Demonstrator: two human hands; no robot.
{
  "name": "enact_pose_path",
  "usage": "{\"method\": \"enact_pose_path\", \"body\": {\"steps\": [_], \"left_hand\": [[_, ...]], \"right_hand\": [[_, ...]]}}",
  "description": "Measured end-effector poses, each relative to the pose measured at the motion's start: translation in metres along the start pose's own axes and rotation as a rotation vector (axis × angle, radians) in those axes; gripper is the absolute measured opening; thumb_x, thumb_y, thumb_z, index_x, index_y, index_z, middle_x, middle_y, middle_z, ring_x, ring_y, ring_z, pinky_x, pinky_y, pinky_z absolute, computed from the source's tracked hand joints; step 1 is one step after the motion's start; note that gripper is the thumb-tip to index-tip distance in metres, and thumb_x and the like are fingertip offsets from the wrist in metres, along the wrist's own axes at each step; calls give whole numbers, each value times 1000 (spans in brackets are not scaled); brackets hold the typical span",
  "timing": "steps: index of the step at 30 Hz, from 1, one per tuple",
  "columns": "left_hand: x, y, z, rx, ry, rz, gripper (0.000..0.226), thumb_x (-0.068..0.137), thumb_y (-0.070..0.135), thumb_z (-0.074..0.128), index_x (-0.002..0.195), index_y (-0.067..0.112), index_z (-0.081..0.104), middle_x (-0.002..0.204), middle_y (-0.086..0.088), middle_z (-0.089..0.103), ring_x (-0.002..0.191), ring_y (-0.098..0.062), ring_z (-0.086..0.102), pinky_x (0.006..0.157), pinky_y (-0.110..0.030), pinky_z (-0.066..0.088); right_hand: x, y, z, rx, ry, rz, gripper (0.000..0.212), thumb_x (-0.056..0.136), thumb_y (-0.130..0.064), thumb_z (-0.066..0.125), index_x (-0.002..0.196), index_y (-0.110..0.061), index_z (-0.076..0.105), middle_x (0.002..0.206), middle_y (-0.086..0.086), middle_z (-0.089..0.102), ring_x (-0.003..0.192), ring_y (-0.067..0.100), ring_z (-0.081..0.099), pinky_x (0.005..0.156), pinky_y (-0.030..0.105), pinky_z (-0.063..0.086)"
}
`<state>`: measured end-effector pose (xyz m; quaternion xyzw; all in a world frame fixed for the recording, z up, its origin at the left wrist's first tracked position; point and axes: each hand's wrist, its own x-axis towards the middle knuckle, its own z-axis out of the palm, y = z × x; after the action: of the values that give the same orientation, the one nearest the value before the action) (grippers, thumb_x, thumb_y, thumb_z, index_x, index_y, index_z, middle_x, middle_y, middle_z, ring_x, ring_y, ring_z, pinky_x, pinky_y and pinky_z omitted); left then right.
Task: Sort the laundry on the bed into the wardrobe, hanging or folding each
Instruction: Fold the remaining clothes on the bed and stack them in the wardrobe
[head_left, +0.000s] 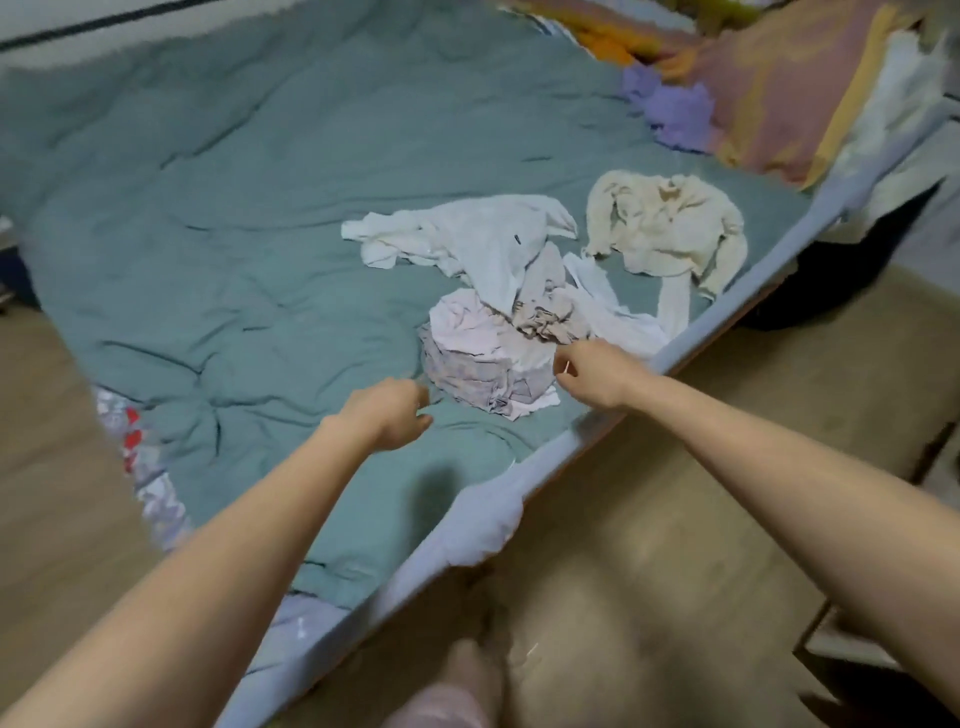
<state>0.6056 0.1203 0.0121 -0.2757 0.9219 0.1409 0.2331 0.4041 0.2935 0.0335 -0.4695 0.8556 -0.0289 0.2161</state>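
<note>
A small pile of laundry lies on the teal duvet (234, 218) near the bed's right edge. It holds a crumpled pale pink garment (483, 358), a beige bunched piece (545, 317), a white shirt (467, 234) and a cream knit sweater (670, 223) spread flat. My left hand (392, 415) hovers over the duvet just left of the pink garment, fingers loosely curled and holding nothing. My right hand (589, 371) is at the pink garment's right edge with its fingers curled. Whether it grips the cloth is hidden.
Folded bedding in pink, orange and lavender (753, 88) is stacked at the head of the bed. A dark bag or basket (831, 280) sits on the wooden floor (675, 519) beside the bed edge (457, 551). My feet are below.
</note>
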Motion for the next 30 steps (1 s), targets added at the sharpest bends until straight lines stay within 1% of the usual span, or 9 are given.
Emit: {"method": "enact_pose_path", "body": {"steps": [4, 9, 13, 17, 22, 25, 26, 28, 30], "left_hand": [[54, -23, 4, -69, -68, -102, 43, 95, 35, 49, 135, 17, 48, 136, -9, 54, 124, -30, 50, 101, -40, 43], [106, -33, 4, -172, -100, -210, 44, 97, 33, 49, 136, 13, 47, 140, -10, 50, 129, -29, 47, 104, -36, 40], [141, -38, 17, -306, -150, -322, 44, 98, 31, 49, 136, 8, 47, 141, -14, 49, 130, -29, 46, 105, -35, 38], [188, -47, 37, -436, -126, -474, 41, 97, 32, 50, 131, 8, 50, 137, -15, 52, 125, -29, 50, 101, -34, 42], [261, -46, 50, -660, 54, -609, 36, 95, 29, 53, 122, 5, 55, 126, -15, 59, 116, -30, 55, 94, -34, 44], [306, -43, 61, -780, 142, -648, 22, 92, 30, 56, 99, 9, 57, 107, -16, 62, 104, -34, 58, 79, -34, 43], [318, -43, 65, -815, 156, -662, 21, 92, 30, 56, 97, 10, 56, 104, -16, 61, 102, -35, 58, 77, -34, 43], [336, -42, 76, -893, 186, -699, 31, 93, 32, 55, 113, 9, 57, 114, -17, 59, 107, -35, 57, 85, -35, 45], [346, -42, 85, -985, 259, -743, 38, 96, 35, 52, 121, 8, 57, 119, -16, 62, 110, -32, 57, 90, -34, 44]], "right_hand": [[74, 17, -5, -47, -41, -33, 22, 87, -11, 47, 99, -9, 65, 106, 14, 66, 97, 31, 59, 77, 33, 47], [155, 37, -7, -70, -131, -86, 16, 86, -10, 46, 89, -11, 61, 101, 13, 65, 91, 30, 58, 70, 32, 43], [223, 48, 8, -80, -225, -111, 19, 88, -11, 44, 95, -10, 61, 103, 12, 64, 96, 30, 57, 76, 34, 45], [301, 52, 39, -85, -304, -201, 21, 90, -15, 45, 107, -11, 57, 111, 12, 62, 104, 30, 57, 81, 34, 45], [386, 49, 74, -96, -210, -324, 26, 92, -14, 42, 114, -7, 54, 116, 15, 55, 108, 31, 51, 84, 36, 45], [425, 50, 91, -107, -202, -375, 29, 89, -12, 45, 117, -5, 52, 118, 13, 51, 112, 31, 46, 86, 38, 43], [434, 49, 97, -118, -191, -434, 32, 88, -12, 47, 119, -5, 51, 121, 12, 50, 115, 31, 43, 89, 38, 42], [451, 44, 111, -130, -150, -630, 42, 86, -19, 51, 126, -7, 51, 131, 13, 47, 126, 31, 38, 99, 42, 38], [465, 34, 124, -175, -175, -768, 53, 90, -30, 52, 139, -13, 43, 149, 9, 36, 141, 28, 24, 112, 41, 25]]}}
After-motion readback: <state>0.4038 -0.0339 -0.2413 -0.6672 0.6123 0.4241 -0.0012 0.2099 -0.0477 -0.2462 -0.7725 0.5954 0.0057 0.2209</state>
